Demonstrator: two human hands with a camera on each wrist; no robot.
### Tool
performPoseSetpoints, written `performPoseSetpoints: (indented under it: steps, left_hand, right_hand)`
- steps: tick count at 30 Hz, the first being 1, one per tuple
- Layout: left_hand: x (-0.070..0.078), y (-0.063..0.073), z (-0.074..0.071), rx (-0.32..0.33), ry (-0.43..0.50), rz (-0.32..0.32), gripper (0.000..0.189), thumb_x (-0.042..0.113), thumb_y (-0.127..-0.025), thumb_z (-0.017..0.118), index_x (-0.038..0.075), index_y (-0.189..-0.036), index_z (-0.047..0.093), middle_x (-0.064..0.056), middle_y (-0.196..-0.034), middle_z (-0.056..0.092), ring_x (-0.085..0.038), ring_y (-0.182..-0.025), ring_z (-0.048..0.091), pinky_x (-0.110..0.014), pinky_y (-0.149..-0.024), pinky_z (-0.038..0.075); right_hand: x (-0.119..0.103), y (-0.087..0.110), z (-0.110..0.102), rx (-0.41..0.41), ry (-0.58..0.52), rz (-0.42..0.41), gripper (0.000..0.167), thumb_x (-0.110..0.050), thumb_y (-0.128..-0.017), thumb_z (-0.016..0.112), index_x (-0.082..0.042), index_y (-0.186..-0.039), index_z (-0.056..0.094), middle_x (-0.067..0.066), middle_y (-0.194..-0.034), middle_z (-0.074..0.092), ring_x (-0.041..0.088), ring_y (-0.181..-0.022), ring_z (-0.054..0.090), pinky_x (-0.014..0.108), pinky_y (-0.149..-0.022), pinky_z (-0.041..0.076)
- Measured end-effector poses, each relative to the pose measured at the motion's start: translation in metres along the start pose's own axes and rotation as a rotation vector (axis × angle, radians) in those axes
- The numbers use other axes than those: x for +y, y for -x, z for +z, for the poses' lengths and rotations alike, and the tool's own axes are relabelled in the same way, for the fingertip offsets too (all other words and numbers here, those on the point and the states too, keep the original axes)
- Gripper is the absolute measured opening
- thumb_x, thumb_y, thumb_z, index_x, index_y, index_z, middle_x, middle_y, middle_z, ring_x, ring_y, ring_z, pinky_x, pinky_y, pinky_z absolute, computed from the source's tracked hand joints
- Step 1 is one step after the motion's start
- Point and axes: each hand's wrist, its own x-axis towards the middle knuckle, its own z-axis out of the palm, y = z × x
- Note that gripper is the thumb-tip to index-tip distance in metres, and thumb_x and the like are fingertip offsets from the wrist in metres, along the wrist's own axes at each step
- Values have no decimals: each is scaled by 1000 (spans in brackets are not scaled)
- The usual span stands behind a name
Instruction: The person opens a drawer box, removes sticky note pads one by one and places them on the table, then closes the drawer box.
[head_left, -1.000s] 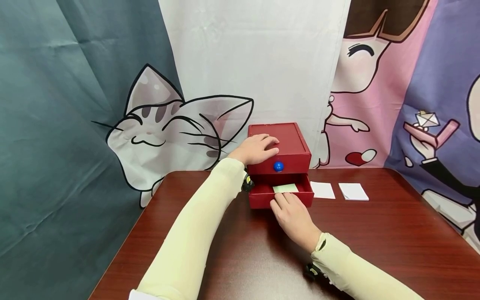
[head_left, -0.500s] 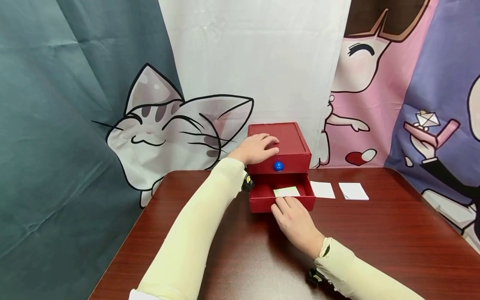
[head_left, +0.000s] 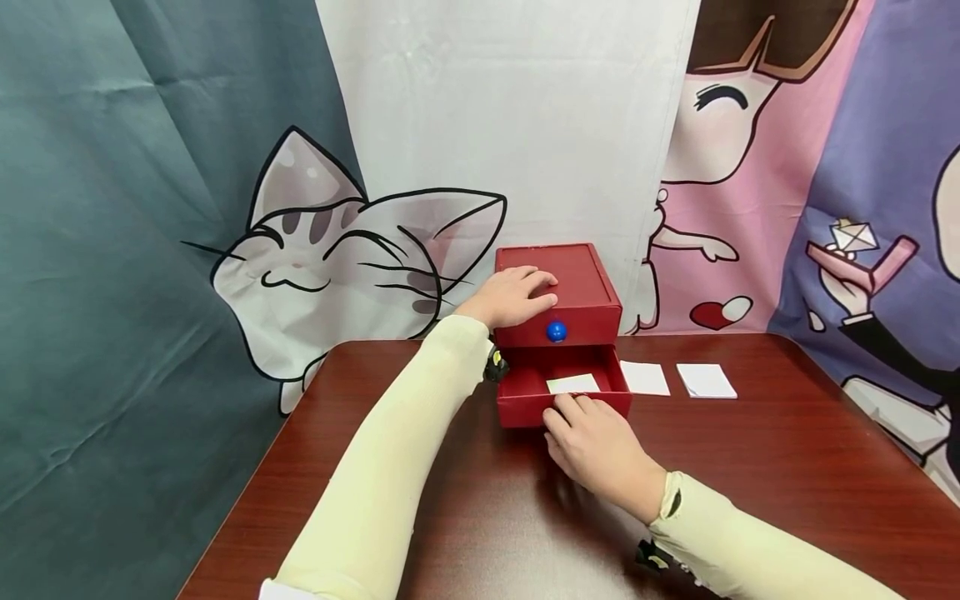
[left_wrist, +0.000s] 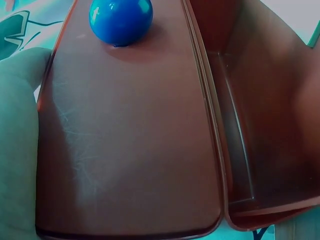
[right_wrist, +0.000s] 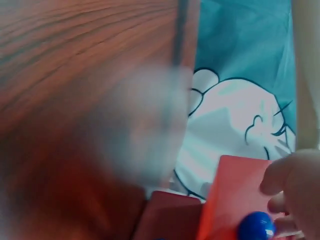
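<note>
A red two-drawer box (head_left: 558, 321) stands at the back of the table. Its lower drawer (head_left: 615, 405) is pulled out, with a white paper (head_left: 573, 383) inside. My left hand (head_left: 510, 297) rests on the top left of the box with loosely bent fingers, beside the upper drawer's blue round knob (head_left: 556, 332), which also shows in the left wrist view. Right in front of the lower drawer is my right hand (head_left: 600, 454); its spread, bent fingers overlap the drawer front's upper edge. The hand hides the middle of that front.
Two white paper squares, a left one (head_left: 645, 378) and a right one (head_left: 707, 381), lie right of the box on the brown table (head_left: 465, 517). A cartoon-printed curtain (head_left: 517, 108) hangs close behind the box.
The lower drawer has come a little further out towards me. My right hand has drawn back and to the right, its fingers now looser. My left hand stays in place.
</note>
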Motion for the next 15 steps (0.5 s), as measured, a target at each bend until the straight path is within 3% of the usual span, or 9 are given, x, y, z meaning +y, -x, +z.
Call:
performPoseSetpoints:
  steps: [4, 7, 10, 15]
  left_hand:
    - [0, -1, 0, -7, -4, 1, 48, 52, -104, 41, 30, -146, 51, -3, -158, 40, -23, -147, 32, -41, -121, 24]
    - [0, -1, -1, -6, -5, 3, 48, 52, -105, 40, 30, -146, 52, -3, -157, 40, -24, -147, 33, -41, -121, 24]
    - [0, -1, -1, -3, 3, 1, 47, 51, -105, 41, 29, -146, 52, -3, -157, 40, -24, -147, 33, -42, -121, 24]
    - [1, 0, -2, -6, 12, -3, 48, 51, -105, 42, 29, -147, 51, -3, -158, 39, -24, -147, 32, -43, -121, 23]
  right_hand:
    - [14, -15, -19, 60, -68, -54, 26, -19, -81, 75, -5, -101, 67, 9, -98, 61, 25, -73, 64, 38, -62, 56]
    - [37, -30, -30, 27, -131, -66, 26, -17, -82, 78, -8, -105, 70, 5, -98, 66, 21, -79, 67, 36, -64, 58]
    - [67, -43, -32, -132, -232, -69, 26, -17, -84, 82, -13, -108, 73, -1, -101, 70, 15, -87, 69, 34, -73, 59]
    - [106, -53, -15, -479, -456, -83, 29, -16, -84, 83, -15, -112, 78, -4, -106, 75, 14, -96, 71, 35, -87, 58]
